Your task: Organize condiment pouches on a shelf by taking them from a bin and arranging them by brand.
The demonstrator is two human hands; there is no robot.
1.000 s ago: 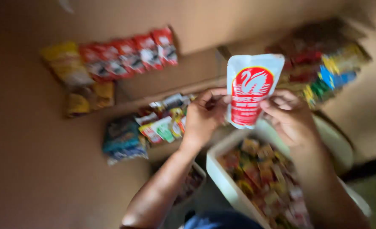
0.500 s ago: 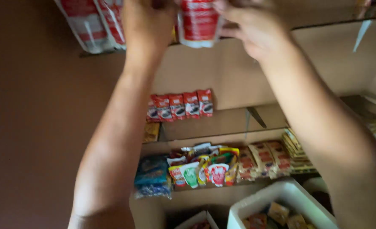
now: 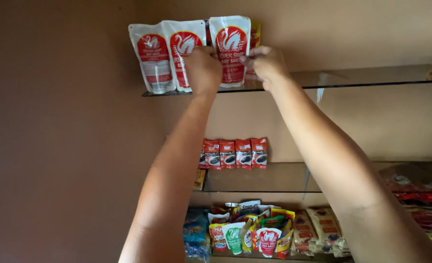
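The white-and-red pouch (image 3: 230, 48) stands upright at 12 o'clock on the top glass shelf (image 3: 352, 78), long axis vertical, printed face outward. The left hand (image 3: 203, 70) and right hand (image 3: 266, 65) pinch its lower edges.

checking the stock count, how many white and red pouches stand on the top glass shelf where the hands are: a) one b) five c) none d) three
d: three white and red pouches stand side by side on the top glass shelf; the left hand and right hand are on the rightmost pouch, with a yellow pack partly hidden behind it.
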